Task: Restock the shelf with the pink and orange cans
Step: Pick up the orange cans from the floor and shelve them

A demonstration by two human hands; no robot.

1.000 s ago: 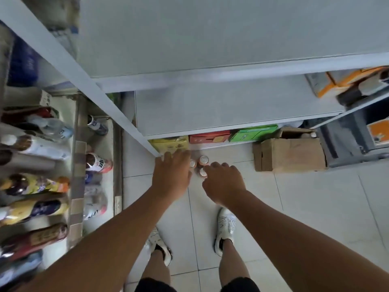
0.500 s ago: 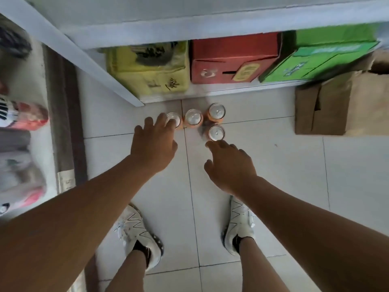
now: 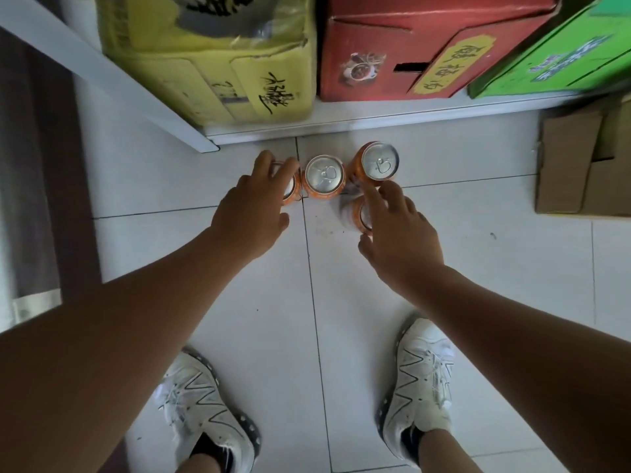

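Note:
Several orange cans with silver tops stand upright on the white tiled floor in front of the bottom shelf. My left hand reaches down over the leftmost can, its fingers spread across the can's top and the thumb off to the side. Beside it stand a middle can and a back-right can, both untouched. My right hand hovers with fingers apart over the nearest can, hiding most of it. No pink can shows.
The bottom shelf edge holds a yellow carton, a red carton and a green carton. A brown cardboard box sits on the floor at right. My two white shoes stand below the hands.
The view has dropped closer to the floor. Both hands have moved forward: the left now covers the leftmost can, and the right covers the nearest can.

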